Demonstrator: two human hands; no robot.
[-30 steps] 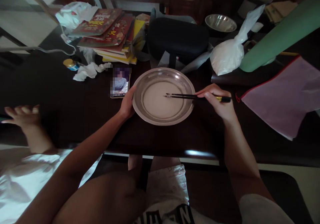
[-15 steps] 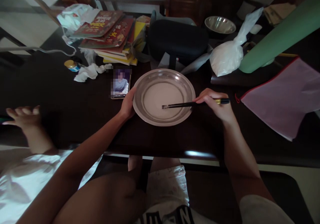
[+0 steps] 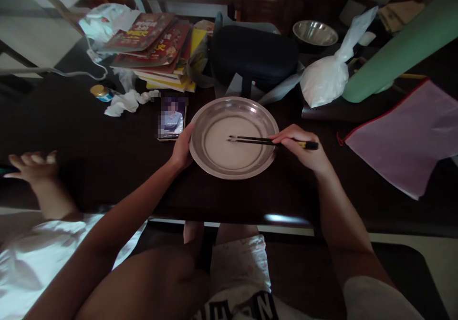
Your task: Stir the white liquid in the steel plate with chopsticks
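Observation:
A wide metal basin [image 3: 200, 160] stands on the dark table in front of me, with a pale, milky layer [image 3: 229, 155] covering its bottom. My left hand [image 3: 182, 147] grips the basin's left rim; its thumb lies along the edge and the other fingers are hidden beneath. Over the right rim, my right hand [image 3: 298, 146] is closed around a pair of black chopsticks [image 3: 255, 141]. Their tips, slightly apart, reach the pale layer near the middle of the basin. Close to my left hand lies a lit phone [image 3: 172, 119].
Behind the basin sit a black case [image 3: 254, 53] and stacked books [image 3: 153, 48]. At right are a tied white bag [image 3: 324, 81], a green cylinder [image 3: 400, 53], a mesh bag [image 3: 404, 139] and a metal bowl [image 3: 315, 33]. Another person's hand [image 3: 34, 167] rests at left.
My right hand and the chopsticks have moved a little left and up. The chopstick tips have spread apart. My left hand keeps its grip on the basin.

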